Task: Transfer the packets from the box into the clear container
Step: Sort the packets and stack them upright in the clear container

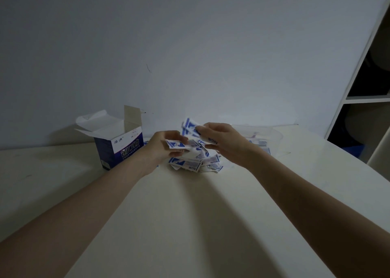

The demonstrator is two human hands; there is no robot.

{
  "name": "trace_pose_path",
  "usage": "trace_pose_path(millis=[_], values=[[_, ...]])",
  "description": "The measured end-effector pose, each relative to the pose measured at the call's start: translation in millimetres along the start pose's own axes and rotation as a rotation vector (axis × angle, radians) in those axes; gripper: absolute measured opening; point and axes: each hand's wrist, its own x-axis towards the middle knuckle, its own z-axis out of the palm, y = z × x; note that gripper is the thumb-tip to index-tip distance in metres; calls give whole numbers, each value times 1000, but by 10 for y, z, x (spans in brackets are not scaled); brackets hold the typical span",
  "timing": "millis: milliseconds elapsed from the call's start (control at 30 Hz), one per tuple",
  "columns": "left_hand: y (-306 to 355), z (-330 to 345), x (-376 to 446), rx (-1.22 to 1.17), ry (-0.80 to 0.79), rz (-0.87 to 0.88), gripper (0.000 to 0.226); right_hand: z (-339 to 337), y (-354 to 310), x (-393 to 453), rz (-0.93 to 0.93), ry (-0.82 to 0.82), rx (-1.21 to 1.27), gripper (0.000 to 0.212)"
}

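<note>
A blue and white box (120, 148) stands upright at the back left of the table with its flaps open. To its right, a pile of white and blue packets (195, 163) lies loose on the table. My left hand (162, 146) pinches a packet just above the pile. My right hand (223, 142) holds a few packets raised over the pile. Behind my right hand stands the clear container (272, 135), with several packets visible inside it.
The cream table (190, 214) runs to a pale wall at the back. A white shelf unit (363, 100) with dark compartments stands at the right, beyond the table's edge.
</note>
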Motion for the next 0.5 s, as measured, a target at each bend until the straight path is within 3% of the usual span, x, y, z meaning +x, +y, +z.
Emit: trace_pose_path(millis=[100,200,267,400,500], values=[[39,61,19,-23,-42,-48,25,82,-58,16,23,-117,-176,20],[67,112,68,-4,38,-59,20,112,-108,62,-21,24,-225,13],[20,64,97,53,49,-34,31,61,-127,58,-73,124,-290,15],[-106,-100,56,713,-93,-32,34,-115,-46,-2,-83,231,-398,12],[-170,-104,1,930,-156,-27,40,-120,103,-102,-30,82,-559,16]])
